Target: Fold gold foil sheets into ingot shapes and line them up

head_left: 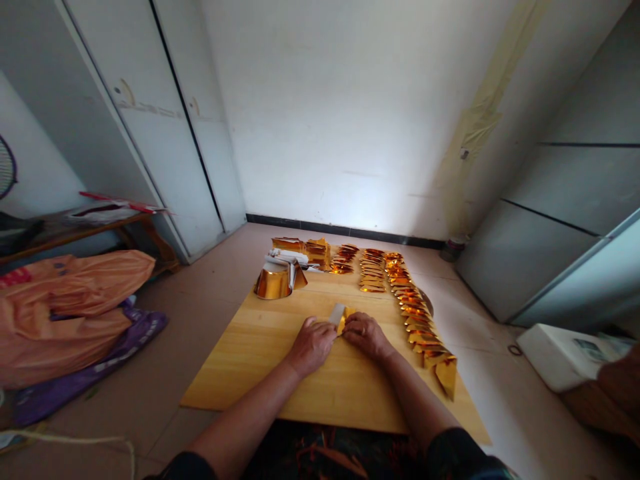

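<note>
Both hands meet over the middle of a wooden board (260, 360). Between them lies a small sheet of gold foil paper (338, 313), its pale side and a gold strip showing. My left hand (314, 343) is closed on the sheet's left part, fingers bent at its near edge. From the other side my right hand (369, 335) grips the gold part, with curled fingertips close to the left ones. To the right runs a long row of folded gold foil pieces (415, 313). Farther back are a shorter row (373, 270) and a curved stack of gold foil sheets (275, 280).
A white wall (340, 133) rises behind the board. Grey cabinets (150, 120) stand at left, with an orange bag (75, 293) and a purple bag (100, 363) on the floor. A white box (563, 357) sits at right near a grey cabinet (545, 233).
</note>
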### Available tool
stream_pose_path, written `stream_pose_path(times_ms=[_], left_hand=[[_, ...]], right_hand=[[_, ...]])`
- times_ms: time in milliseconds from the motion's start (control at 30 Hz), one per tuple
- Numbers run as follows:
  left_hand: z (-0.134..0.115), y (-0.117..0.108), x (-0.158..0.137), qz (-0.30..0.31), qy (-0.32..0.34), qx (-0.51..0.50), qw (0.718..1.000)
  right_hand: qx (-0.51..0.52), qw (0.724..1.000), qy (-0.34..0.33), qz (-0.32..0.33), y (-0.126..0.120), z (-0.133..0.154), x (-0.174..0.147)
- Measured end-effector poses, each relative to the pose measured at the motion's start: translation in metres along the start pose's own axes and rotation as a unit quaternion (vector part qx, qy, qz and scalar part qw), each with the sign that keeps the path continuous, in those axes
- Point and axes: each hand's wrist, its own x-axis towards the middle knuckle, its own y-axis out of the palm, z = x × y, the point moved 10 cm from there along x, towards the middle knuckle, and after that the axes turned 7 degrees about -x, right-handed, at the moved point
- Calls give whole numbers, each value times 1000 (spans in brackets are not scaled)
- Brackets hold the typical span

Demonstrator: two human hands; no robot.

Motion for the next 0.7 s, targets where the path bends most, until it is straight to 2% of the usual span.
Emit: stream_pose_path(times_ms=[100,267,467,700], left_hand=[[1,1,-3,17,-2,-13,1000],[9,3,-3,55,-45,-44,997],[18,7,-7,88,-93,-60,990],[7,7,-8,100,-58,-26,993]], right_hand=[[-10,999,33,1,2,-4,2],[-36,995,88,30,2,-2,5],[-106,976,180,66,3,-6,10],[-126,967,207,79,9,-14,9]])
